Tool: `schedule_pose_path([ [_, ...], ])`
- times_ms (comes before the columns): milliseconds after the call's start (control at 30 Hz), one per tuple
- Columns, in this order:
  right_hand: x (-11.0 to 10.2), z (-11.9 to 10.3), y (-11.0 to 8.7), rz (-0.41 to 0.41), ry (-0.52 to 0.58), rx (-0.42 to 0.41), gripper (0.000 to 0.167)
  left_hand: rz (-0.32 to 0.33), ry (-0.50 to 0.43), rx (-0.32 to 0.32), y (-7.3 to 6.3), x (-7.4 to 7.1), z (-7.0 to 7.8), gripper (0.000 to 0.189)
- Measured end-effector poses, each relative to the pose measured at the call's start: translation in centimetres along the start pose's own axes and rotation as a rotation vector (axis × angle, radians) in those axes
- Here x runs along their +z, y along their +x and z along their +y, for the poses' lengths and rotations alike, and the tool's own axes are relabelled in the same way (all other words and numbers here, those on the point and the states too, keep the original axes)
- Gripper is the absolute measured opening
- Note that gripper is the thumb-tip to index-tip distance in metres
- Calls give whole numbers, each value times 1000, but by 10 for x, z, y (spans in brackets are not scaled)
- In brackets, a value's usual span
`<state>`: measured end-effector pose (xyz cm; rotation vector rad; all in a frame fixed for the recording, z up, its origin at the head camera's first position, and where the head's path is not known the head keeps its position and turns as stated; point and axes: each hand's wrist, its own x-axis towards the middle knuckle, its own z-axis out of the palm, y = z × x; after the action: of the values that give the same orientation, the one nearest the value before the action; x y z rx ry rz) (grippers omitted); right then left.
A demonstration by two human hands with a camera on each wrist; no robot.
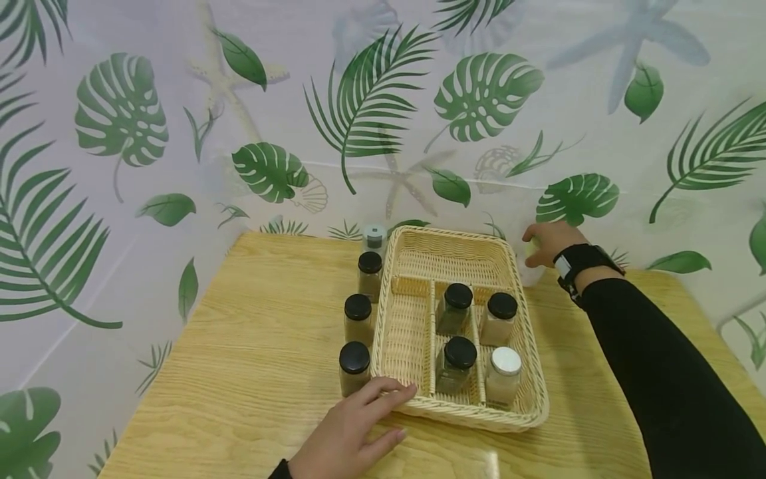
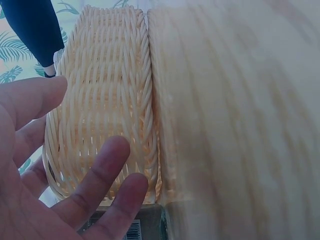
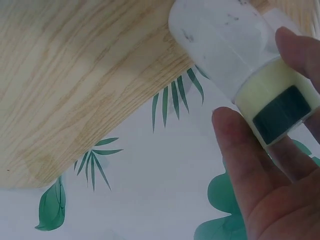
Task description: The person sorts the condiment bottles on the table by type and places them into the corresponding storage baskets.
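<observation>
My L hand point(image 1: 357, 427) loosely open, empty, at near-L corner of basket point(image 1: 467, 411); R hand point(image 1: 559, 244) half-curled abt yellow cap point(image 3: 275, 102) of whitish btl point(image 3: 220, 45), far R, can't tell if gripped.

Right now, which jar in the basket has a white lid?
The jar in the near right corner of the basket; the other three jars inside it have black tops.

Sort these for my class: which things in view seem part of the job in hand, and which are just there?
Likely the job:
wicker basket
four jars inside it
row of jars along its left side
pale-capped bottle at the right hand

Just there:
leaf-print sheet
wooden table
black wristband
</observation>
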<state>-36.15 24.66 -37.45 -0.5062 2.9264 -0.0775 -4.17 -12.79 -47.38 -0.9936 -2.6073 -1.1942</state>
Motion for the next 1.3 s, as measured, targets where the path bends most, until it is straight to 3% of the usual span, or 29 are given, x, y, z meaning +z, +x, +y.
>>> schedule_pose_path([
  [733, 6, 10, 2, 41, 22, 15, 48, -8, 15, -21, 2, 1, 1, 54],
  [1300, -27, -22, -34, 119, 0, -13, 49, 10, 16, -11, 0, 1, 1, 54],
])
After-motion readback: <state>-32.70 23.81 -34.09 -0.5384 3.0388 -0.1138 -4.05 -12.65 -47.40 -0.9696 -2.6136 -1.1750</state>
